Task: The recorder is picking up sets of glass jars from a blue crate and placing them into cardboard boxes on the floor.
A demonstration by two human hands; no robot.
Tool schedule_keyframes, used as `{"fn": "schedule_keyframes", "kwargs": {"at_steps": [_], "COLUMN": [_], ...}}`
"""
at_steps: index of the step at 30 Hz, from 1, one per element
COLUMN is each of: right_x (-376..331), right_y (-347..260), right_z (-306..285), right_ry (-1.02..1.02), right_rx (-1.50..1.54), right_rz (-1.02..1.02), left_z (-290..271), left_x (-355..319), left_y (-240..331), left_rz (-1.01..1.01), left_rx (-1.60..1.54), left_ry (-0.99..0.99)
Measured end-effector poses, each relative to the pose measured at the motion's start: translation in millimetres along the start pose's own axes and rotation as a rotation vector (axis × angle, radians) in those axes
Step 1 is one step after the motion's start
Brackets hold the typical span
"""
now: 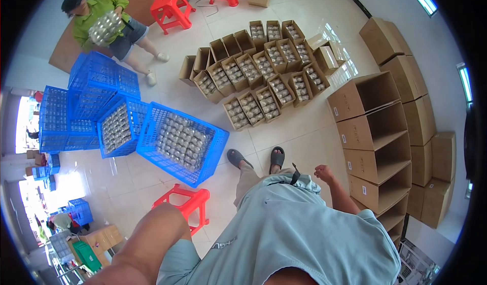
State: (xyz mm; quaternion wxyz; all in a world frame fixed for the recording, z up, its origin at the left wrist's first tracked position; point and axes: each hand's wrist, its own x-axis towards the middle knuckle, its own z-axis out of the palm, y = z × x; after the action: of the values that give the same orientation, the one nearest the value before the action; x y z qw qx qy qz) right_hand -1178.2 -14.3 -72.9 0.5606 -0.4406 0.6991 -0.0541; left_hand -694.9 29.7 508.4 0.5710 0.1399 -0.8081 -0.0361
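Note:
My right hand (324, 174) hangs beside my waist, to the right of my pale green shirt (299, 229). Its fingers are curled in, and nothing shows in them. The stacked open cartons (369, 162) stand nearest to it, apart from the hand. My left arm (152, 234) is bent at the lower left; its hand lies outside the picture. Ahead of that arm are a red stool (197, 197) and a blue crate (214, 155) holding rows of clear, rounded pieces (181, 142).
Small open cartons (249, 71), many filled with rounded pieces, cover the middle floor. More blue crates (104, 77) are stacked at the left. Behind them a person (101, 18) in green carries a clear tray (105, 28). Closed cartons (418, 117) line the right wall.

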Motion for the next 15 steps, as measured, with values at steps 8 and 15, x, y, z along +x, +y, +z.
{"fn": "schedule_keyframes", "kwargs": {"at_steps": [8,15], "right_x": [13,12], "right_y": [-24,-39], "right_z": [6,29], "right_ry": [-0.019,-0.074], "right_rx": [0.048,-0.035], "right_rz": [-0.038,-0.006], "left_z": [49,120], "left_x": [-87,-393], "left_y": [-43,-133], "left_rz": [-0.504,-1.543], "left_rx": [0.176,0.339], "left_ry": [0.46,-0.289]}}
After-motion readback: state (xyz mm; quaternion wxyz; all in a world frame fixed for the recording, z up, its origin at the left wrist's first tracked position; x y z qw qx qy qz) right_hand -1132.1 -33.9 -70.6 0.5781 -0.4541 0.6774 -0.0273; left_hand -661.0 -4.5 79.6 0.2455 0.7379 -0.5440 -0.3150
